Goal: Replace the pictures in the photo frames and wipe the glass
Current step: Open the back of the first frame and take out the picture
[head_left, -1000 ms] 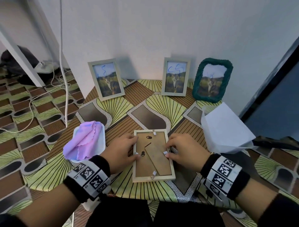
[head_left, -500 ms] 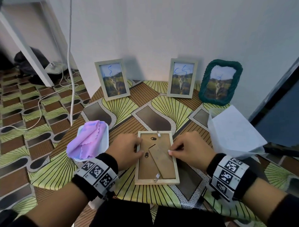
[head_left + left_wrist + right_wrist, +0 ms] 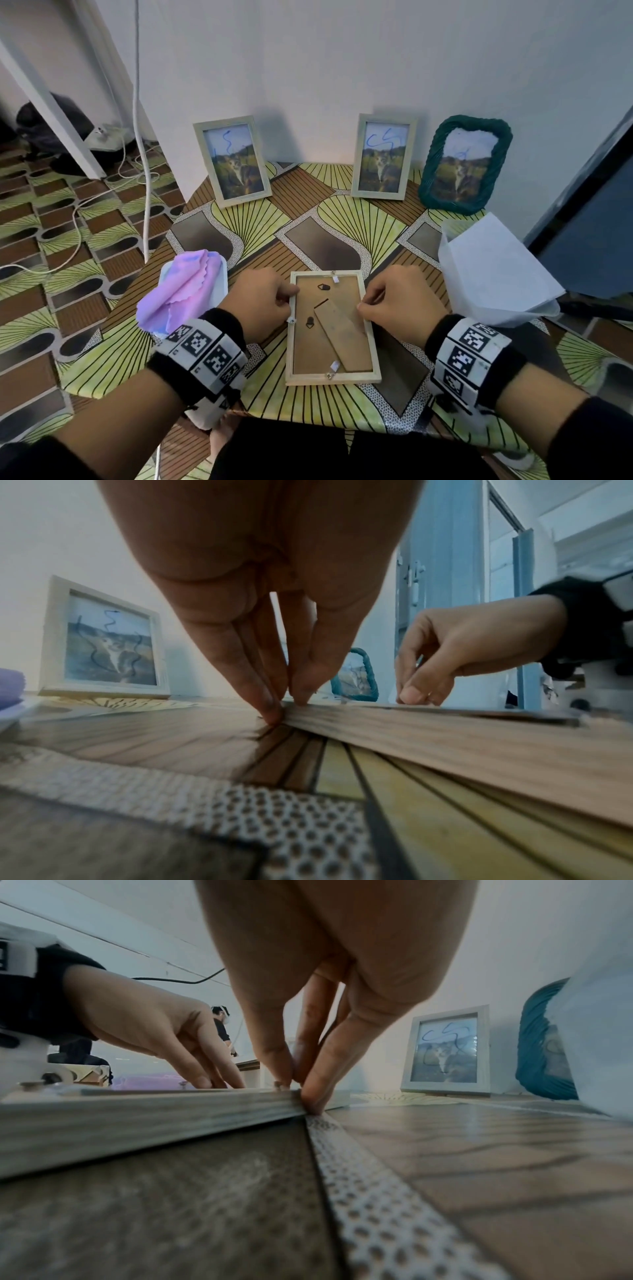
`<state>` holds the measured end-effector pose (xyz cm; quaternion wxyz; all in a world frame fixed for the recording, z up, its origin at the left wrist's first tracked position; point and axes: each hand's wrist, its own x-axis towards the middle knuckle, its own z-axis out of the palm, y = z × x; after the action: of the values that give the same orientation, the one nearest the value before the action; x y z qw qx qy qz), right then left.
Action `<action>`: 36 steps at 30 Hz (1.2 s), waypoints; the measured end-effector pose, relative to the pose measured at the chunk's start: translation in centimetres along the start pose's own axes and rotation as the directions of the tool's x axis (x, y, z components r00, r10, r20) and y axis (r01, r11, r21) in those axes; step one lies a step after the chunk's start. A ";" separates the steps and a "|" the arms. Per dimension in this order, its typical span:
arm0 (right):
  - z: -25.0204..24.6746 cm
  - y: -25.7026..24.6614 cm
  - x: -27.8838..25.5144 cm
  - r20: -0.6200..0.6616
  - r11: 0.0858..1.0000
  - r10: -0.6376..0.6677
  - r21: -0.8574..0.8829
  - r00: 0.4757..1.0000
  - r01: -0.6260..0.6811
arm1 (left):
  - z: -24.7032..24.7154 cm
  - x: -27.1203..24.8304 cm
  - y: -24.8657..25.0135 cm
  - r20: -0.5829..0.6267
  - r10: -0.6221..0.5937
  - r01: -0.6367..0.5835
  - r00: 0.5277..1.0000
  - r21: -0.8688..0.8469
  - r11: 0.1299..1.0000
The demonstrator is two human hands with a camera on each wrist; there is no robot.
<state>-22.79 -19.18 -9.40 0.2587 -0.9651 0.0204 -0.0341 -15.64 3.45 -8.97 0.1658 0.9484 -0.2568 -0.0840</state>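
Observation:
A light wooden photo frame (image 3: 342, 378) lies face down near the table's front edge, with its brown back board and folded stand up. My left hand (image 3: 290, 303) pinches the frame's left edge; in the left wrist view its fingertips (image 3: 274, 712) meet on that edge of the frame (image 3: 445, 739). My right hand (image 3: 363, 305) pinches at the right edge, by a small metal tab. In the right wrist view, thumb and finger of that hand (image 3: 303, 1089) close on the rim of the frame (image 3: 137, 1115). A purple cloth (image 3: 181, 291) lies to the left.
Three upright frames with scribbled glass stand against the wall: left (image 3: 233, 161), middle (image 3: 382, 157), green woven (image 3: 464, 164). The cloth sits on a white tray (image 3: 222, 274). White folded paper (image 3: 493, 274) lies at the right. Cables (image 3: 144, 178) trail beside the table on the left.
My right fingertips have moved from the tab over the back board out to the frame's right edge. The left hand stays at the left edge.

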 end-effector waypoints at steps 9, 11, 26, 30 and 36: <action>0.4 0.8 0.6 -0.005 0.998 0.041 0.040 0.999 -0.041 | 0.7 -0.3 0.0 -0.041 0.062 -0.060 0.997 0.066 0.996; 0.4 0.9 0.6 -0.004 0.998 0.027 0.048 1.000 -0.027 | 0.8 -0.2 -0.1 -0.045 0.060 -0.058 0.997 0.052 0.997; 0.7 0.9 3.2 0.220 0.942 -0.285 -0.117 0.933 0.316 | 0.5 -5.7 1.7 0.081 0.566 -0.553 0.820 -0.140 0.821; 1.0 1.5 2.8 0.336 0.924 -0.265 -0.179 0.904 0.337 | 1.0 -5.7 1.9 0.172 0.594 -0.606 0.786 0.018 0.795; 0.7 2.7 1.3 0.279 0.894 -0.261 -0.291 0.924 0.340 | 1.2 -5.7 1.2 0.185 0.554 -0.579 0.812 0.123 0.806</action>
<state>-21.50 -21.20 -11.30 0.0834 -0.9835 -0.1548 0.0433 -21.39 5.03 -9.26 0.0815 0.8307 -0.5457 -0.0743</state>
